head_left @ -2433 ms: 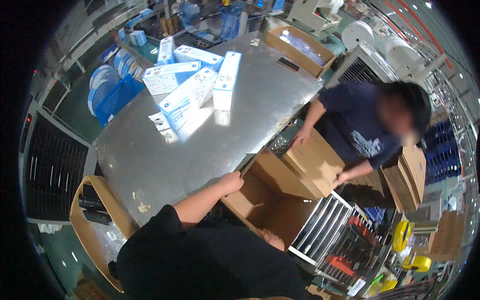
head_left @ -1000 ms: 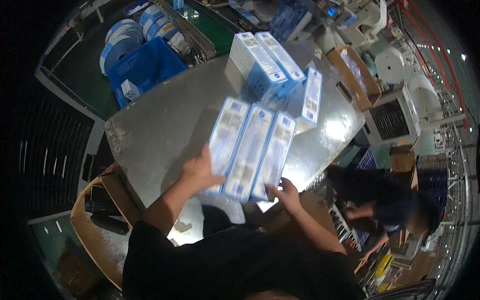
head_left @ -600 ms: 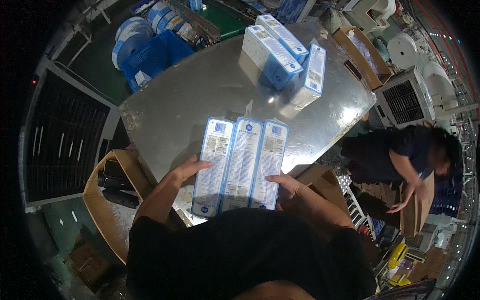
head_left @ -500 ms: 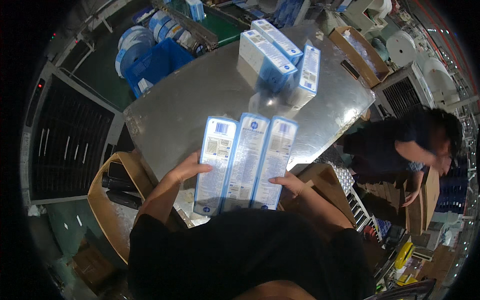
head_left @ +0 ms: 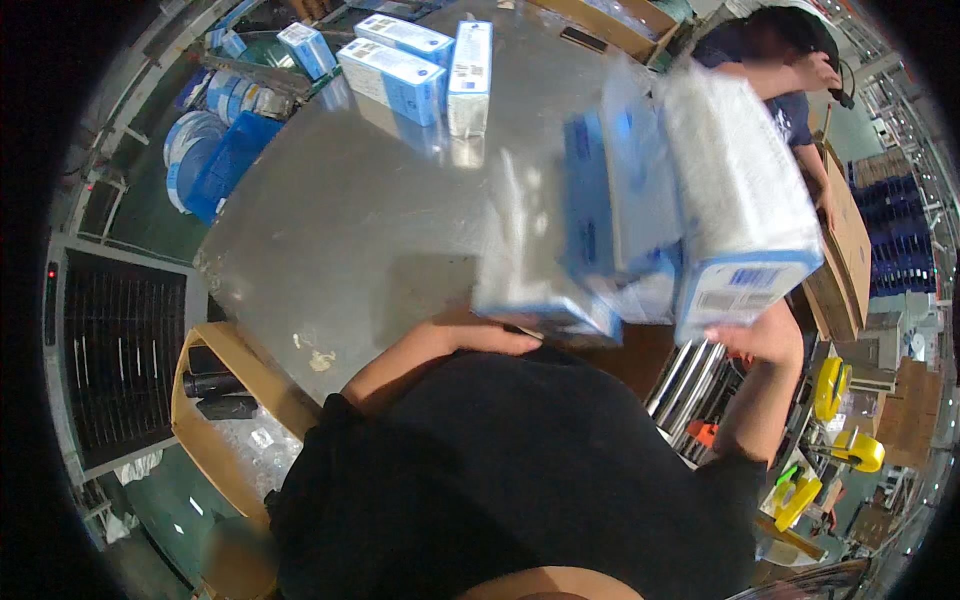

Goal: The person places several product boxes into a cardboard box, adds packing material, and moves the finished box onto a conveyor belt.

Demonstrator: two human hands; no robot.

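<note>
Three white-and-blue packs are held side by side between my hands, off the right part of the metal table point(head_left: 370, 220). They are blurred by motion: the left pack point(head_left: 520, 240), the middle pack point(head_left: 640, 190) and the right pack point(head_left: 740, 170). My left hand point(head_left: 490, 337) is closed at the near end of the left pack, its fingers partly hidden. At the near lower corner of the right pack, my right hand point(head_left: 765, 338) grips with the thumb showing. Gaps show between the packs toward their far ends.
Several similar packs point(head_left: 392, 82) stand at the table's far side. A carton point(head_left: 285, 385) with clear plastic is at my left, a blue crate point(head_left: 235, 165) beyond the table's left edge. Metal rollers point(head_left: 690, 385) lie at my right. A co-worker point(head_left: 790, 110) stands close by at the far right.
My hands have carried the three packs from in front of me to the right and tipped them, so their near ends now face me. The view has turned right; the co-worker's arm is raised.
</note>
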